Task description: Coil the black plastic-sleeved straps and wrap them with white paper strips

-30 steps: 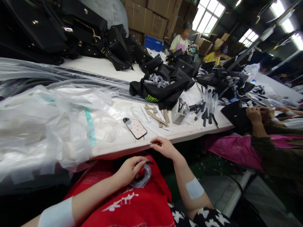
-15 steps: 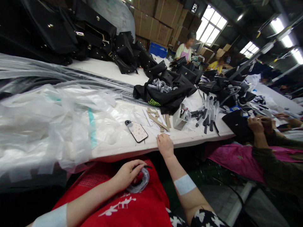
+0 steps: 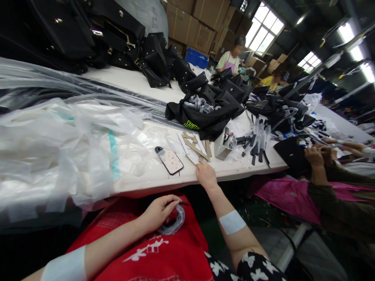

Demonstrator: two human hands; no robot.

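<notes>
My left hand (image 3: 158, 212) rests on my red apron (image 3: 164, 249) in my lap, fingers curled round a coiled clear plastic strip (image 3: 174, 223). My right hand (image 3: 206, 175) reaches onto the white table (image 3: 152, 177) edge, fingertips touching the near end of a small pile of white and brown card strips (image 3: 195, 147). Whether it grips one is hidden. A phone (image 3: 170, 160) in a patterned case lies just left of that hand.
Crumpled clear plastic bags (image 3: 58, 148) cover the table's left. Black bags (image 3: 205, 109) and black straps (image 3: 256, 140) lie beyond the strips. Another person's hands (image 3: 318, 154) work on a black piece at right. More people and cardboard boxes (image 3: 202, 23) stand at the back.
My right hand has moved forward from the table's edge onto the table, up to the card strips. My left hand has stayed in my lap with the coil.
</notes>
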